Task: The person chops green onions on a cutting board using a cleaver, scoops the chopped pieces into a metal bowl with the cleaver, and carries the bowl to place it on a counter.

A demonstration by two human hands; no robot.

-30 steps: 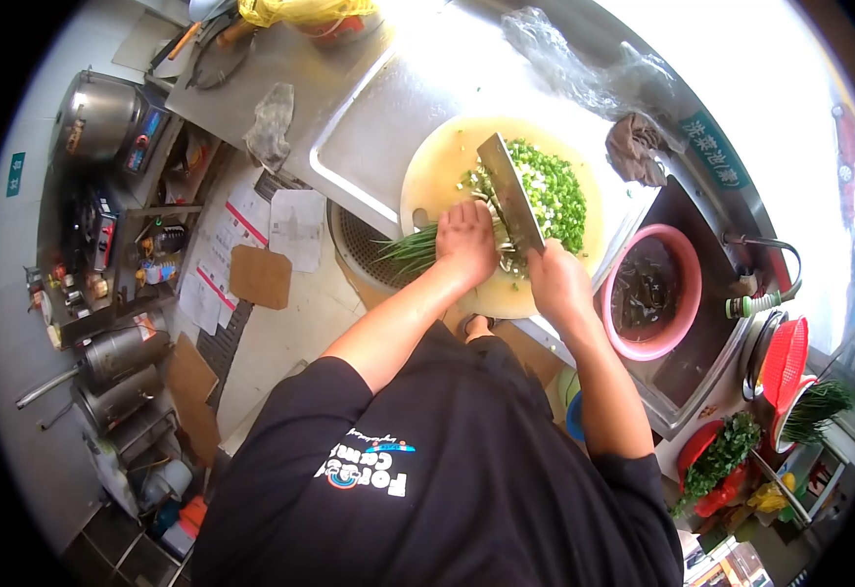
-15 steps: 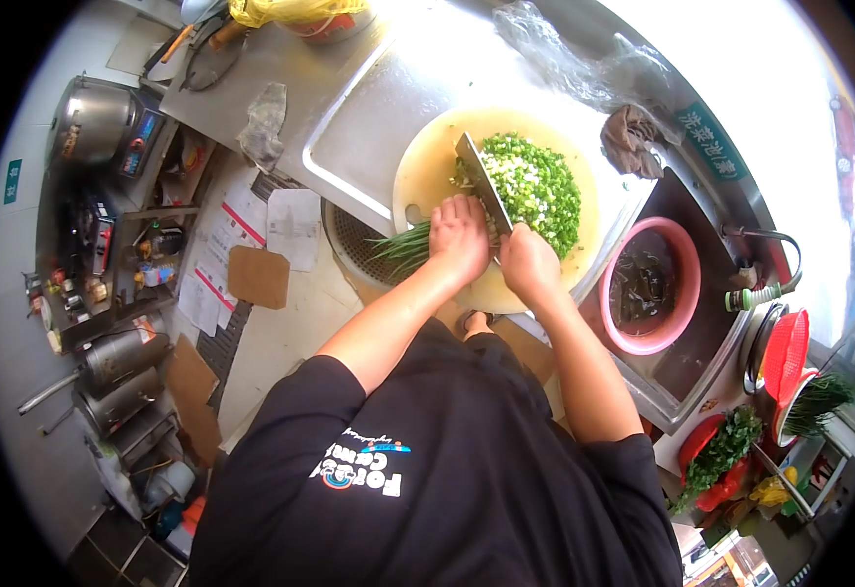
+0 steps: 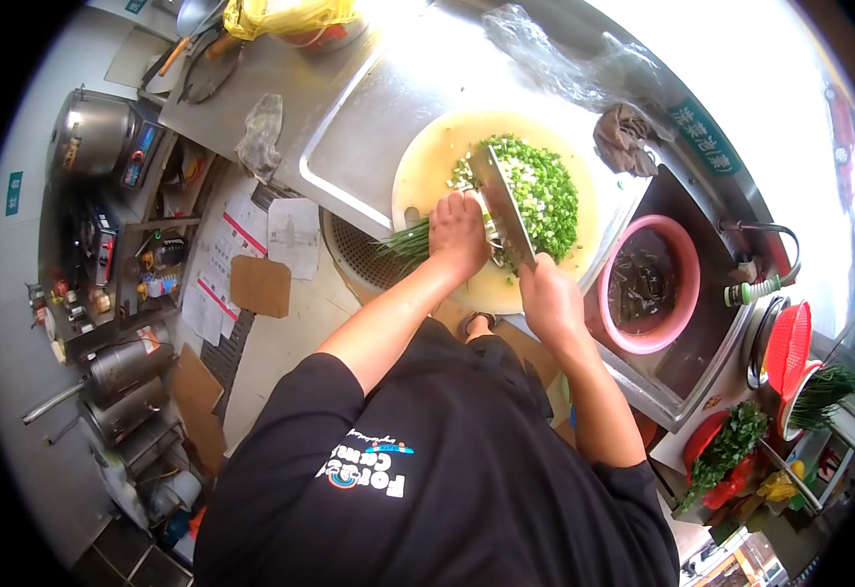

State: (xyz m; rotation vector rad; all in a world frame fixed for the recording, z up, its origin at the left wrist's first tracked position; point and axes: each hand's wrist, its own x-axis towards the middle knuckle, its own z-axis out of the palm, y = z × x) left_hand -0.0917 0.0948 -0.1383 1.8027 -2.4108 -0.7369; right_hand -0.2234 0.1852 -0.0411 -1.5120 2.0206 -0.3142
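My left hand (image 3: 458, 233) is closed over a bunch of green onions (image 3: 406, 245), whose long green ends stick out to the left past the board. In my right hand (image 3: 551, 292) is the handle of a cleaver (image 3: 505, 207), its broad blade pointing away from me. The blade stands between the bunch and a heap of chopped green onion (image 3: 551, 196). White cut ends show beside my left fingers. All this lies on a round yellowish cutting board (image 3: 427, 157) on a steel counter.
Right of the board, a pink basin (image 3: 690, 256) of dark liquid sits in the sink (image 3: 680, 377), near a faucet (image 3: 765, 227). A brown rag (image 3: 623, 137) and clear plastic bag (image 3: 554, 54) lie behind. Leafy greens (image 3: 731, 455) are at lower right.
The cleaver has moved right, away from my left fingers, and its blade now leans over the chopped heap. My right hand shifted right and slightly nearer to me. My left hand stays on the bunch.
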